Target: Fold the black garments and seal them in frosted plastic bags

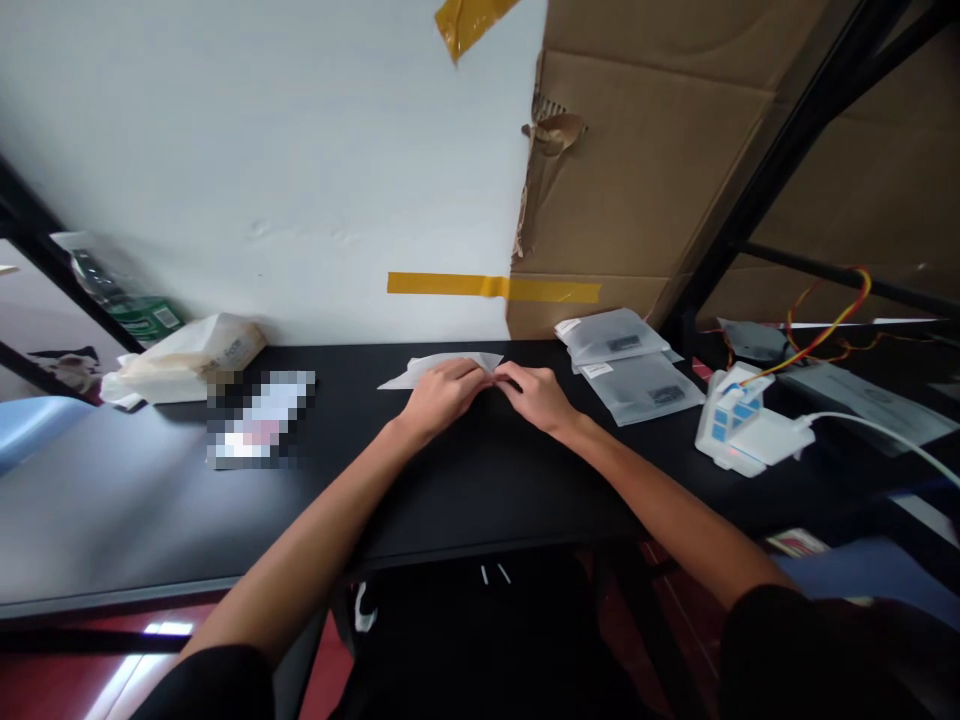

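Reaching forward with arms extended, left hand and right hand each pinch the white paper.

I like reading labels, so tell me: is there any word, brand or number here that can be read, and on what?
None can be read.
Frosted bags: dark labels, too small.
Green packet: white barcode patch, illegible.
Flat item left of the left hand: blurred out.
White paper at both hands' fingers: blank.

Bare table before hands; packets right, pouch left, wall behind.
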{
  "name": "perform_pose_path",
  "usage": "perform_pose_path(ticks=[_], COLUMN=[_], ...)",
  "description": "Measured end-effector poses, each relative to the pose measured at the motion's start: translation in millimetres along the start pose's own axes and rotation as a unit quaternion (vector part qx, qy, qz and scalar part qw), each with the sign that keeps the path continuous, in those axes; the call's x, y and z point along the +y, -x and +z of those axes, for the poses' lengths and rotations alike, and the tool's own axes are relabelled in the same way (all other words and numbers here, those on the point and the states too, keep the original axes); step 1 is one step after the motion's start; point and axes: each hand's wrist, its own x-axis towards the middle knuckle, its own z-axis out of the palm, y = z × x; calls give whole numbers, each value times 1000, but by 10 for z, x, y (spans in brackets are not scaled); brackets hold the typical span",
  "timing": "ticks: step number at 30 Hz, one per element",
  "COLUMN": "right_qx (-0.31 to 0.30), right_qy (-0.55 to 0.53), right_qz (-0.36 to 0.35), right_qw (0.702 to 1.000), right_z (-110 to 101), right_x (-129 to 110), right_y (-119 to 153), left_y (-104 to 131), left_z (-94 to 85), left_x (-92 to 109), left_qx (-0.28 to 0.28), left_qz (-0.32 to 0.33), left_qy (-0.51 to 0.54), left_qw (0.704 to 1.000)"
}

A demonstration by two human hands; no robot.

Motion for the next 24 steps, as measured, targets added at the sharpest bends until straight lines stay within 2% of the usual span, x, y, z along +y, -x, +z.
perform_pose_path(ticks=[2, 6, 8, 10, 12, 15, 19, 21, 24], right_qx=[26, 129, 132, 107, 85, 64, 85, 101, 70], right_qy=[1, 25, 23, 0, -32, -76, -82, -69, -125], right_qz=[-4, 32, 34, 23, 18, 13, 17, 26, 75], right_qw=[1000, 991, 990, 994, 996, 995, 993, 992, 987], right_z=[-118, -407, -460, -425, -345, -247, -225, -202, -82], right_x=[98, 359, 426, 428, 389, 320, 203, 94, -87], right_y=[-39, -78, -60, -31, -13, -17, -24, -2, 39], left_y=[21, 146, 186, 180, 142, 92, 82, 73, 32], left_z=[-109, -407, -479, -464, -388, -246, -133, -121, -135], left_x=[-152, -552, -620, -559, -424, -255, -215, -210, -149], left_qx=[-9, -18, -49, -65, -48, -42, -95, -76, -43], left_qz=[-3, -49, -46, -35, -37, -74, -174, -231, -326], left_qy=[-45, -89, -72, -54, -47, -51, -22, 15, 128], left_qw=[999, 995, 995, 996, 997, 995, 980, 970, 935])
